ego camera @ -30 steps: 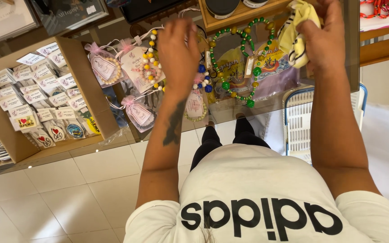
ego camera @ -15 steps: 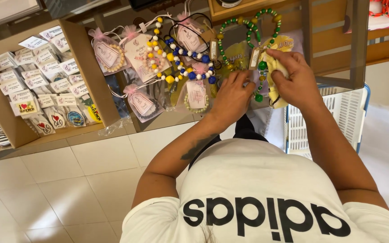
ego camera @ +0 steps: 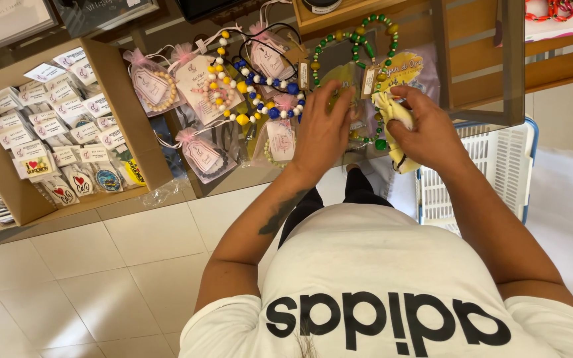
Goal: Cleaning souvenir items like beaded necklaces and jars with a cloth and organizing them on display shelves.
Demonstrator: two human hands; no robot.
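Standing at a glass display shelf [ego camera: 472, 119], I am taking it as the landmark for everything below. Left of the shelf, a cardboard box [ego camera: 130, 113] is holding rows of small carded items, set on edge so that each card face shows. On the glass itself, organza gift pouches [ego camera: 200, 156] and bead necklaces are lying flat, presumably for viewing from above. A blue, white and yellow necklace [ego camera: 260, 99] is resting near the shelf's middle; a green bead necklace [ego camera: 356, 46] is looping toward its back edge. Beside the shelf's right end, a white plastic basket [ego camera: 499, 172] is sitting lower down. My left hand [ego camera: 323, 132] is pressing flat, fingers spread, on a packet under the green beads, probably to steady it. My right hand [ego camera: 432, 129] is pinching a yellow cloth [ego camera: 392, 116], bunched against the glass just beside the left hand.
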